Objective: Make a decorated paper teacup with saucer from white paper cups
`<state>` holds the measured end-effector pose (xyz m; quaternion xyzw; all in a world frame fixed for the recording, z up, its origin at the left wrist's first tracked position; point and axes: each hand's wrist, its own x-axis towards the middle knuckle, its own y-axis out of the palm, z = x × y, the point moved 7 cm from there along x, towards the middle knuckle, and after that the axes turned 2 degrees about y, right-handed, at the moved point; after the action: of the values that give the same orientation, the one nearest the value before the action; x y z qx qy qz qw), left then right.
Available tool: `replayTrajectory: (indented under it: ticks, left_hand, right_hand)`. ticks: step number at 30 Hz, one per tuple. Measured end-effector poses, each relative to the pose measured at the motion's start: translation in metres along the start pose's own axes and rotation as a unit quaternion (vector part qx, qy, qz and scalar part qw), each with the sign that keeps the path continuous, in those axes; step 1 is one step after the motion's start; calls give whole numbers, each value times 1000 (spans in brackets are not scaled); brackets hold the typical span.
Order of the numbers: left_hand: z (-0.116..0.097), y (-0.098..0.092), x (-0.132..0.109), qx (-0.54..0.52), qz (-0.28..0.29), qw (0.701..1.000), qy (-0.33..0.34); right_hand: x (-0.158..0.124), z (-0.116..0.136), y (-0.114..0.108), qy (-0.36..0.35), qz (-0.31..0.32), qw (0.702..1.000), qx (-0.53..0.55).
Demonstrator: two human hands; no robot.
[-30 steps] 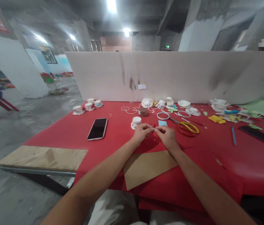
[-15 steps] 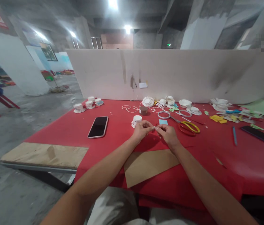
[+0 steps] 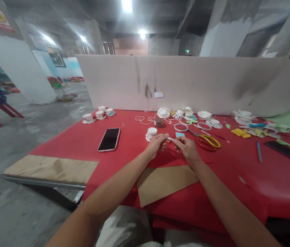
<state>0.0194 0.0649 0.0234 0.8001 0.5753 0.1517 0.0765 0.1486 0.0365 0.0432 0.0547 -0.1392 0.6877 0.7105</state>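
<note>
My left hand (image 3: 157,144) and my right hand (image 3: 187,148) meet over the red table (image 3: 83,140), fingertips pinched together on a small strip of white and red paper (image 3: 170,140). Both hands are closed in a pinch. A small white paper cup (image 3: 150,133) stands just beyond my left hand. A light blue paper scrap (image 3: 179,134) lies just beyond my fingers. Yellow-handled scissors (image 3: 208,140) lie to the right of my right hand.
A black phone (image 3: 109,139) lies left of my hands. A brown card sheet (image 3: 164,183) sits under my forearms. White rings (image 3: 181,127), paper cups (image 3: 97,115), cut cup pieces and coloured scraps (image 3: 240,132) line the back by a white board wall (image 3: 198,82). A blue pen (image 3: 258,151) lies at the right.
My hands have stayed together on the strip, shifting slightly; the fingers have worked it between them. The view has drifted a little to the left.
</note>
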Motion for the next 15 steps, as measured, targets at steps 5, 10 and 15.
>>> replayTrajectory:
  ticks: [5,10,15]
  left_hand:
    - [-2,6,-2,38,30,998,30]
    - [-4,5,-3,27,30,999,35]
    - [-4,3,-2,-25,25,999,28]
  right_hand:
    - [1,-1,1,-3,2,1000,-10]
    - [3,-2,-2,1,-14,1000,-17]
    - [2,0,-4,7,-22,1000,-3]
